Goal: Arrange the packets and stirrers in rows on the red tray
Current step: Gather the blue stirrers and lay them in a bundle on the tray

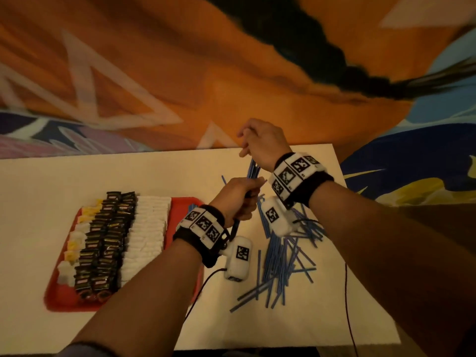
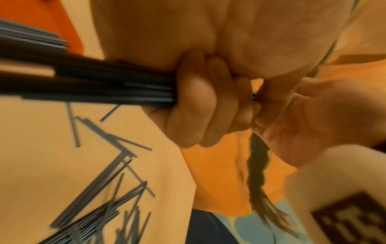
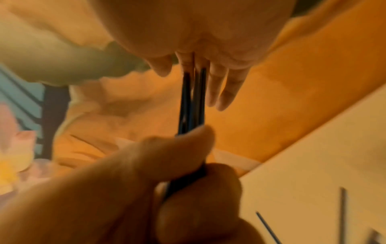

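Observation:
My left hand [image 1: 242,197] grips a bundle of blue stirrers [image 1: 252,168] upright in its fist above the white table. The fist's fingers [image 2: 194,107] wrap the bundle [image 2: 94,84] near its middle. My right hand [image 1: 257,143] is above, its straight fingers [image 3: 219,82] touching the bundle's upper ends [image 3: 192,105]. The red tray [image 1: 180,204] lies at the left with rows of white packets [image 1: 146,235], black packets [image 1: 108,238] and yellow and white packets [image 1: 74,240]. A few stirrers [image 1: 191,209] show on the tray's right part, mostly hidden by my left wrist.
A loose heap of blue stirrers [image 1: 283,258] is scattered over the table [image 1: 103,176] right of the tray, under my right forearm. Black cables [image 1: 346,305] trail over the table's near right side. An orange patterned surface lies behind the far edge.

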Demonstrator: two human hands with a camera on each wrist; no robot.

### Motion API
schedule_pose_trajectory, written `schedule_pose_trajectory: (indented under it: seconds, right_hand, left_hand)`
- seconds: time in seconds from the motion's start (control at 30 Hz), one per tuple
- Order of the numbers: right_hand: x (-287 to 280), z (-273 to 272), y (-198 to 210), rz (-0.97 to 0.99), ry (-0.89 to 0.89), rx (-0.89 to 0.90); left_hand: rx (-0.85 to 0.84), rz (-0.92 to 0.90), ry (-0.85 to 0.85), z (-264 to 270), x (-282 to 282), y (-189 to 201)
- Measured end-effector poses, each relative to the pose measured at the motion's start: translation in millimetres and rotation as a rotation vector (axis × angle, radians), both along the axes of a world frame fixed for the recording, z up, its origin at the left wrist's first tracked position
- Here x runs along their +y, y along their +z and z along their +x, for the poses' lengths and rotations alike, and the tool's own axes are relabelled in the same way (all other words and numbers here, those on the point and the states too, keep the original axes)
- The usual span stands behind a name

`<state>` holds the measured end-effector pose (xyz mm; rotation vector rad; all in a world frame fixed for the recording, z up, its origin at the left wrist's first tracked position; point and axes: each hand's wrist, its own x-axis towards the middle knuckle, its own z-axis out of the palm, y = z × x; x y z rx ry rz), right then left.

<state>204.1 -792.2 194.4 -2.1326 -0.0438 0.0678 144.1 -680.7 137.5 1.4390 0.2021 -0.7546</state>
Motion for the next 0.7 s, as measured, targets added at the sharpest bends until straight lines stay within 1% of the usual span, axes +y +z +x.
schedule_pose_trajectory:
  seconds: [0.17, 0.27, 0.33, 0.4, 0.47, 0.53, 0.63, 0.7]
  right_hand:
    - [27.4, -6.1, 56.3, 0.026, 0.014, -0.107]
    - [43.0, -12.6, 90.8, 0.061, 0.072, -0.132]
    - [49.9, -15.3, 112.0, 0.226, 0.094, -0.137]
    - [51.0, -18.3, 127.9, 0.454, 0.044, -0.128]
    - [50.4, -27.7, 133.0, 0.596, -0.012, -0.057]
    - [48.0, -43.2, 124.6, 0.611, 0.004, 0.103]
    - [49.5, -69.5, 109.2, 0.588, 0.133, 0.383]
    - [58.4, -81.4, 109.9, 0.623, 0.237, 0.488]
  left_hand:
    - [-0.187, -0.05, 0.043, 5.6, 20.1, 52.2]
    - [-0.245, -0.094, 0.066, 3.8, 28.5, 82.4]
    - [-0.269, -0.121, 0.096, 1.6, 33.7, 103.5]
    - [-0.308, -0.177, 0.142, 1.9, 39.9, 126.1]
    - [-0.339, -0.279, 0.225, 5.3, 47.9, 150.4]
    - [-0.393, -0.371, 0.303, 10.2, 57.9, 173.2]
    - [-0.462, -0.469, 0.369, 16.3, 74.0, 201.7]
    - [-0.49, -0.488, 0.384, 18.9, 83.0, 213.9]
